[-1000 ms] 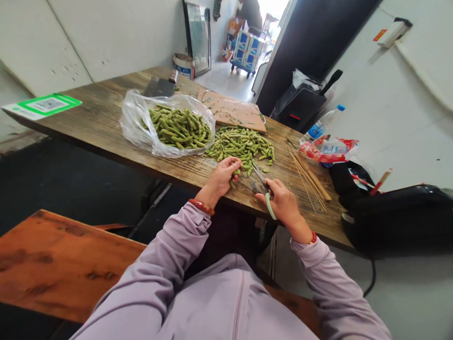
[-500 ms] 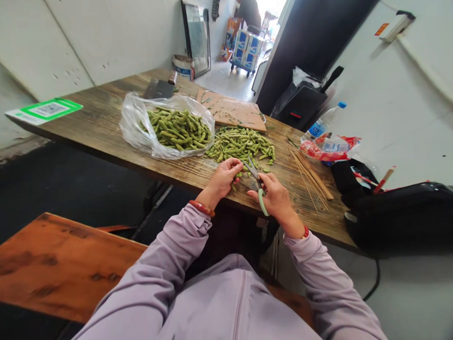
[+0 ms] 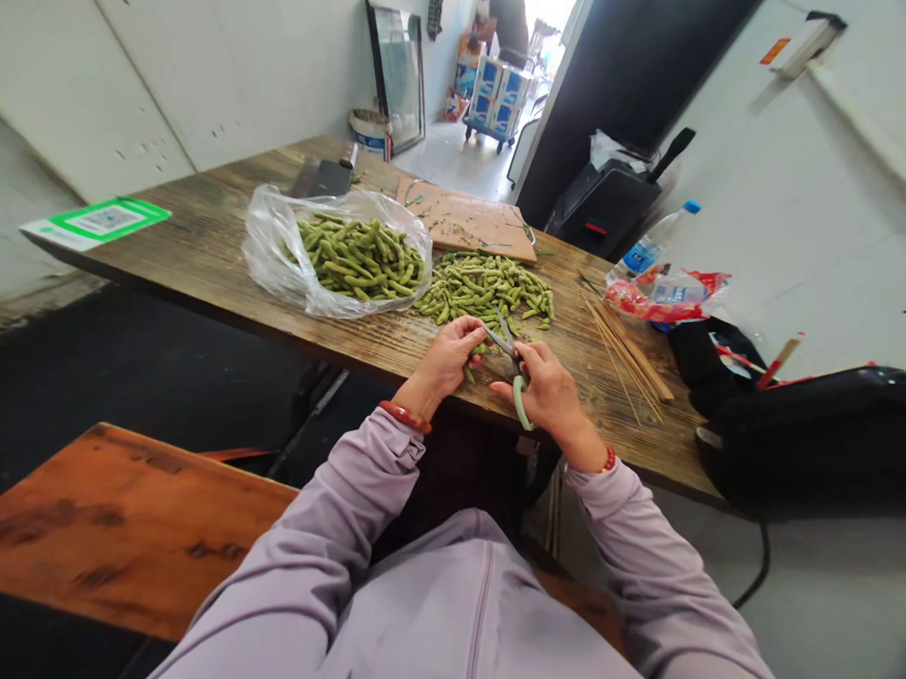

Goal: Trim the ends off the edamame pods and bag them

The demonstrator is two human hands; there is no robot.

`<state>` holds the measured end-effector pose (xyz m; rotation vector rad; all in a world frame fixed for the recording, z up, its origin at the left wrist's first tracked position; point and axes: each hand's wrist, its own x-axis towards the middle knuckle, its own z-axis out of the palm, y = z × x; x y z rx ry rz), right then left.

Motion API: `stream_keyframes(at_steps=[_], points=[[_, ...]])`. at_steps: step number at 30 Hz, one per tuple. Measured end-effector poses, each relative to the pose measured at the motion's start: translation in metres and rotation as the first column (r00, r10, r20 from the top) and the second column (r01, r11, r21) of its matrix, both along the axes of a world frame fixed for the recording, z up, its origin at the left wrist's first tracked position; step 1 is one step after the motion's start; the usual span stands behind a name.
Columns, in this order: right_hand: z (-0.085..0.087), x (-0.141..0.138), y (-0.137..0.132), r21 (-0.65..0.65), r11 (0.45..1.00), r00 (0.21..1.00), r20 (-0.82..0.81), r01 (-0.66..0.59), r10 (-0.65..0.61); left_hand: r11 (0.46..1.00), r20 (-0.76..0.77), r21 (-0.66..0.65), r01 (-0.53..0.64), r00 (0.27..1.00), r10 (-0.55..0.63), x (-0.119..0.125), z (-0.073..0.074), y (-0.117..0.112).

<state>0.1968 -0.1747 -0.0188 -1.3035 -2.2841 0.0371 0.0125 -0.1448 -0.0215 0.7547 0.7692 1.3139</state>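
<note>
Green-handled scissors [image 3: 523, 403] are in my right hand [image 3: 552, 389], their blades parted and pointing toward the fingers of my left hand. My left hand [image 3: 446, 359] is closed, pinching green soybean pods [image 3: 473, 363] that show below the fingertips. Just beyond both hands lies a loose pile of pods [image 3: 489, 286] on the wooden table. Left of that pile, an open clear plastic bag [image 3: 266, 251] holds many more pods [image 3: 362, 258].
Behind the pile lies a cutting board [image 3: 473, 220] with green scraps, beside a cleaver [image 3: 323, 178]. Wooden sticks [image 3: 629, 352], a water bottle [image 3: 657, 238], red-and-clear packaging [image 3: 665, 294] and a black bag [image 3: 816, 435] are at the right. A person [image 3: 507, 22] stands behind a loaded cart [image 3: 498, 99].
My right hand with the scissors has shifted slightly left, and the blades sit closer to my left fingertips. The view has turned a little. The person in the back has moved slightly.
</note>
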Motion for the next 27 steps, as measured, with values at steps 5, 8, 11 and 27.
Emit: stream_keyframes(at_steps=[5, 8, 11, 27], points=[[-0.002, -0.001, 0.001, 0.017, 1.000, 1.000, -0.009, -0.002, 0.002, 1.000, 0.015, 0.013, 0.009, 1.000, -0.010, 0.000, -0.003, 0.001], [-0.002, -0.002, 0.000, 0.021, 1.000, 1.000, -0.020, 0.009, -0.008, 1.000, 0.019, 0.017, 0.022, 1.000, -0.022, 0.001, -0.004, 0.002], [-0.002, -0.003, 0.000, 0.031, 0.999, 0.999, -0.021, 0.024, -0.023, 0.999, 0.013, 0.013, 0.035, 0.999, -0.035, 0.001, -0.005, 0.002], [-0.013, 0.027, 0.003, 0.071, 0.985, 0.984, 0.061, 0.160, -0.165, 0.999, -0.164, 0.025, -0.033, 0.986, 0.036, 0.007, -0.005, -0.001]])
